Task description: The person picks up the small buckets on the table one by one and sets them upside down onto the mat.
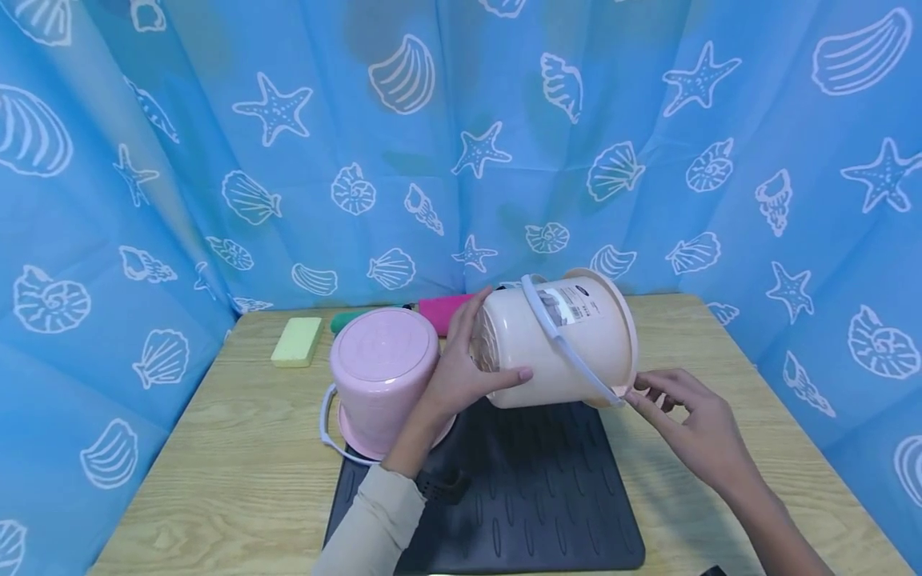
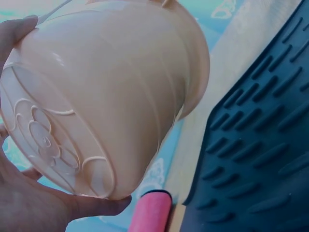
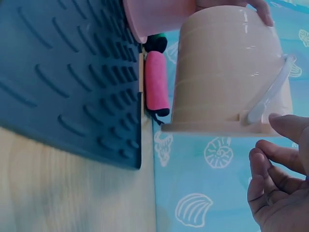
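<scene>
A cream bucket (image 1: 569, 344) is tipped on its side above the black ridged mat (image 1: 547, 496), its mouth to the right. My left hand (image 1: 468, 360) grips it at the base, with the thumb along the lower wall; the embossed flower base (image 2: 48, 140) shows in the left wrist view. At the rim, beside the end of the pale handle (image 1: 555, 328), my right hand (image 1: 691, 420) pinches the edge with thumb and curled fingers. Its thumb overlaps the rim in the right wrist view. A pink bucket (image 1: 385, 368) stands upside down on the mat, left of the cream one.
Near the back left lies a yellow sponge (image 1: 298, 342). A green roll (image 1: 349, 320) and a pink roll (image 1: 441, 312) lie behind the buckets. The wooden table (image 1: 238, 464) is bordered by a blue shell-patterned curtain (image 1: 461, 160) at the back and sides.
</scene>
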Tool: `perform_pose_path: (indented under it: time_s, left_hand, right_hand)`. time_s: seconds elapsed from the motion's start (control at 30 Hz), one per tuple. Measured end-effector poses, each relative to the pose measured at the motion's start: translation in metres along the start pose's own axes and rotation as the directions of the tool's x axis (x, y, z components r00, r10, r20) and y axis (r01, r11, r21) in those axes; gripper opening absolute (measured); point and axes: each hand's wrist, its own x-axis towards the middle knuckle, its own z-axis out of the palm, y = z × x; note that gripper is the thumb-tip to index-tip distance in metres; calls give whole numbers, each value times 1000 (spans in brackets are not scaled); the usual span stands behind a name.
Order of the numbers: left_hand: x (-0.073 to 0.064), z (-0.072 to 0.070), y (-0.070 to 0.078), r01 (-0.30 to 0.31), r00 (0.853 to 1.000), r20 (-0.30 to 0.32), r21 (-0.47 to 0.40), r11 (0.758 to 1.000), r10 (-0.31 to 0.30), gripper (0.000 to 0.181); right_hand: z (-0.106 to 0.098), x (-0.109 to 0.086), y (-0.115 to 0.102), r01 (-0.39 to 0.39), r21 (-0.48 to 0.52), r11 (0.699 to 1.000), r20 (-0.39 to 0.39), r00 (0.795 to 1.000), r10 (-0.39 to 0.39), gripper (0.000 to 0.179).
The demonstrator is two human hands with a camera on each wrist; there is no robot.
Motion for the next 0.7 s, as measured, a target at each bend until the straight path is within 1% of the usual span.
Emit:
perform_pose_path:
  time_s: [0.07, 0.17, 0.27, 0.37, 0.47, 0.57, 0.7]
  left_hand:
    - [0, -2, 1, -23, 1000, 4, 6, 1000, 23, 106]
    - [0, -6, 5, -22, 1000, 4, 6, 1000, 22, 106]
    - [0, -9, 8, -16, 1000, -5, 17, 1000, 16, 106]
    - [-1, -11, 11, -17, 1000, -15, 42, 999, 18, 106]
    - [-1, -13, 14, -21, 1000, -12, 70, 997, 22, 107]
    - [-2, -13, 16, -27, 1000, -3, 94, 995, 27, 108]
    - [-3, -13, 19, -43, 999, 4, 139, 989, 43, 108]
  right_hand:
    - [-3, -4, 0, 29, -33, 999, 3, 1000, -29, 24]
    - [-5, -11, 1, 75, -76, 994, 18, 997, -74, 22]
    - [-3, -19, 0, 129, -88, 988, 38, 991, -126, 22]
    - [3, -29, -2, 183, -79, 980, 73, 982, -177, 26]
    - [11, -40, -3, 229, -59, 972, 113, 968, -222, 29]
    - [18, -49, -5, 249, -39, 968, 151, 959, -241, 31]
    - [28, -58, -6, 253, -3, 968, 192, 950, -247, 29]
